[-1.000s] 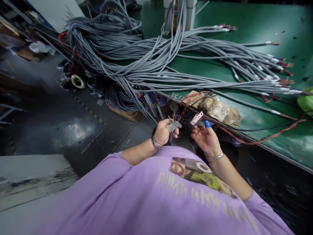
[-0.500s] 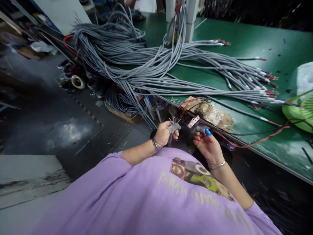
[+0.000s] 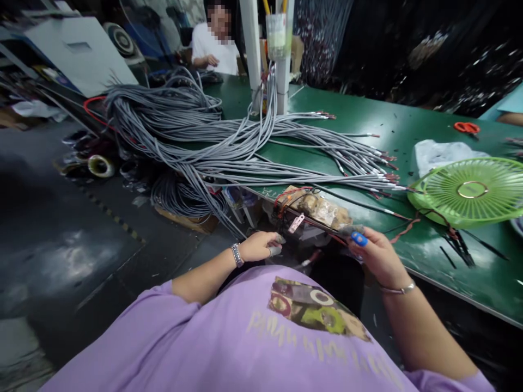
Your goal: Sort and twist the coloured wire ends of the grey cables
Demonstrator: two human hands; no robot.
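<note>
My left hand (image 3: 260, 246) is in front of my lap, below the table edge. Grey covers are on its fingertips, which stand slightly apart with nothing visible between them. Near it, lower down, a cable end (image 3: 312, 258) with a white band shows against the dark. My right hand (image 3: 382, 256) is at the table edge, its thumb and fingers brought together. A blue cover is on one of its digits and grey covers on others; whatever they pinch is hidden. Between the hands, a pink and white clip (image 3: 296, 222) hangs by a taped brown block (image 3: 324, 209).
Long grey cables (image 3: 229, 130) lie heaped across the green table (image 3: 347, 103), their stripped ends pointing right. A green fan (image 3: 469, 188), a plastic bag (image 3: 443, 152) and red-handled scissors (image 3: 466, 128) are on the right. A person (image 3: 218, 46) sits across the table.
My view has tilted up and swung right. My right hand has moved right to the table edge, away from my left. The coloured wire ends in my left hand no longer show.
</note>
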